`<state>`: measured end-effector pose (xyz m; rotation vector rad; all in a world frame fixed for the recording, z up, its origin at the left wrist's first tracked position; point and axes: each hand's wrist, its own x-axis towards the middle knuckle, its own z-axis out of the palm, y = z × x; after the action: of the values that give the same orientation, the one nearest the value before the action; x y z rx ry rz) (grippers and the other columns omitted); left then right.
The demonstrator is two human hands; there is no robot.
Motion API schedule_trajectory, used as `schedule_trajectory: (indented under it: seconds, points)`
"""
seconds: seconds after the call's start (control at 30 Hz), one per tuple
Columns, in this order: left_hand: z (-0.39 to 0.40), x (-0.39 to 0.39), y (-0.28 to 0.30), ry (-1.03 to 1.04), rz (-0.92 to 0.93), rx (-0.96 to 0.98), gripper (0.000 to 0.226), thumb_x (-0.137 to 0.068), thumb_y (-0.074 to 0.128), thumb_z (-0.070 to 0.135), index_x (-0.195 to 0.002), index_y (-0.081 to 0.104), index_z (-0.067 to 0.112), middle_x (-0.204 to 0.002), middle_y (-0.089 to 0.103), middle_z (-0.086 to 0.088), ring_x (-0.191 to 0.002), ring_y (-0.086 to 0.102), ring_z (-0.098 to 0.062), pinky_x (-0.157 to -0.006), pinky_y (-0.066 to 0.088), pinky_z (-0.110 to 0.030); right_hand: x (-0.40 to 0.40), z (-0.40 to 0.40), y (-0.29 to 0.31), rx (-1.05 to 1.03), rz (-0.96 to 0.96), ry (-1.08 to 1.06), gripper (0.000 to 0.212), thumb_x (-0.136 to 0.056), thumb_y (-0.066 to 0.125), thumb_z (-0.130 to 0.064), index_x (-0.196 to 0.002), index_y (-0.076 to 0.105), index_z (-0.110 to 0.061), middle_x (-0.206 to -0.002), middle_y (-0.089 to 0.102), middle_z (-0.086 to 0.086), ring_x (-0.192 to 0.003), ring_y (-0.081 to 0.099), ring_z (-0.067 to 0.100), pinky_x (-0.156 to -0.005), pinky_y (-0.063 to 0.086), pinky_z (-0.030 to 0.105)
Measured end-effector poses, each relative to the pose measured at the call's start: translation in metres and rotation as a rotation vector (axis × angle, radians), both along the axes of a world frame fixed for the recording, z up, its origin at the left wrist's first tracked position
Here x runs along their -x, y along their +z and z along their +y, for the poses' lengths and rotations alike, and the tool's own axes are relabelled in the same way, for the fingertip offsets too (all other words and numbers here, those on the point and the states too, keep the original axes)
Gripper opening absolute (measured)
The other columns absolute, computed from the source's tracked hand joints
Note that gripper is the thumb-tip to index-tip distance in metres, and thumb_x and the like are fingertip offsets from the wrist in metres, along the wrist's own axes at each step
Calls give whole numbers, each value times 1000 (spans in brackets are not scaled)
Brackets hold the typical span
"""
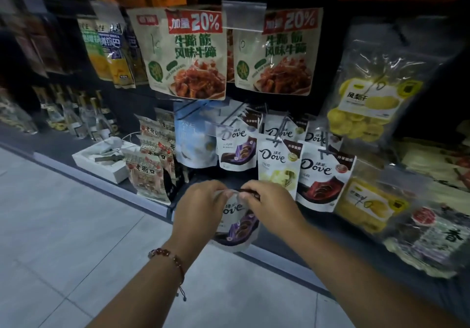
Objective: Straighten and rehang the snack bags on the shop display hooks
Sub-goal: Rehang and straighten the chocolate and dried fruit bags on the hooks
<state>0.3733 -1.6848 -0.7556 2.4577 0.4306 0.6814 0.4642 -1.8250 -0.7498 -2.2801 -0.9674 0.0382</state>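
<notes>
A white and purple Dove bag [236, 228] hangs upright in front of me, below the display hooks. My left hand [198, 208] pinches its top left corner and my right hand [269, 205] pinches its top right corner. Above it, another purple Dove bag [236, 147] hangs on a hook [223, 124]. To its right hang a green Dove bag [278, 162] and a red Dove bag [323, 175]. The top edge of the held bag is partly hidden by my fingers.
Two large beef-snack bags [188, 53] hang on the row above. Clear bags of yellow dried fruit [368, 98] hang at the right. A light blue bag [193, 139] and red-printed nut bags [150, 172] hang at the left. A white box [101, 159] sits on the low shelf, grey floor tiles [63, 238] below.
</notes>
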Motion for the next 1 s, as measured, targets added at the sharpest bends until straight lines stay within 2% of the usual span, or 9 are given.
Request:
schedule_trajectory:
  seconds: [0.13, 0.2, 0.27, 0.4, 0.57, 0.67, 0.73, 0.83, 1.0]
  points:
    - [22, -16, -5, 73, -156, -63, 12, -91, 66, 14, -101, 73, 14, -96, 69, -2, -90, 60, -22, -77, 45, -30, -21, 29, 1, -37, -21, -30, 18, -96, 56, -32, -101, 69, -21, -93, 67, -4, -87, 60, 13, -77, 50, 33]
    - [32, -23, -10, 129, -137, 30, 23, -94, 62, 18, -116, 66, 17, -113, 63, -1, -105, 55, -22, -87, 42, -31, -36, 40, 1, -69, 23, -62, 18, -96, 57, -31, -101, 69, -20, -93, 68, -6, -85, 61, 12, -76, 50, 31]
    - [40, -29, -14, 141, -101, 92, 31, -96, 59, 22, -126, 60, 20, -124, 56, 0, -110, 53, -21, -89, 41, -29, -53, 51, -4, -96, 78, -91, 15, -95, 58, -32, -96, 69, -23, -89, 68, -9, -80, 62, 8, -71, 50, 27]
    - [51, -40, -24, 161, -46, 107, 41, -94, 61, 23, -134, 54, 21, -137, 48, -1, -121, 48, -21, -95, 42, -33, -83, 75, -17, -141, 125, -124, 18, -93, 60, -35, -94, 70, -20, -89, 69, -9, -81, 63, 8, -69, 47, 25]
    - [60, -52, -40, 183, 103, 30, 35, -90, 61, 23, -126, 62, 20, -125, 59, -3, -115, 53, -26, -94, 47, -40, -120, 102, -18, -159, 195, -153, 17, -93, 63, -28, -91, 70, -13, -72, 67, 3, -72, 65, 22, -71, 49, 33]
    - [59, -55, -41, 184, 146, 37, 35, -91, 59, 24, -127, 62, 21, -125, 60, -2, -116, 52, -26, -93, 48, -42, -138, 111, -16, -179, 191, -162, 18, -91, 66, -28, -103, 72, -16, -75, 65, -6, -73, 62, 17, -73, 49, 32]
    - [59, -56, -42, 175, 153, 45, 38, -93, 58, 27, -130, 59, 22, -128, 58, 0, -119, 51, -26, -95, 47, -42, -145, 114, -12, -196, 184, -134, 17, -91, 67, -28, -106, 71, -20, -77, 65, -9, -69, 59, 13, -66, 46, 27]
    - [62, -56, -43, 171, 181, 49, 39, -94, 56, 28, -133, 57, 23, -131, 56, 1, -120, 50, -25, -98, 46, -41, -149, 116, -2, -214, 182, -120, 8, -91, 66, -31, -94, 72, -25, -67, 65, -5, -56, 53, 15, -55, 39, 27]
    - [65, -50, -44, 180, 222, 48, 33, -96, 53, 29, -128, 58, 24, -128, 57, 2, -117, 51, -22, -94, 47, -37, -158, 125, 10, -246, 244, -123, 13, -89, 70, -27, -76, 70, -24, -71, 67, 9, -65, 61, 20, -61, 48, 37]
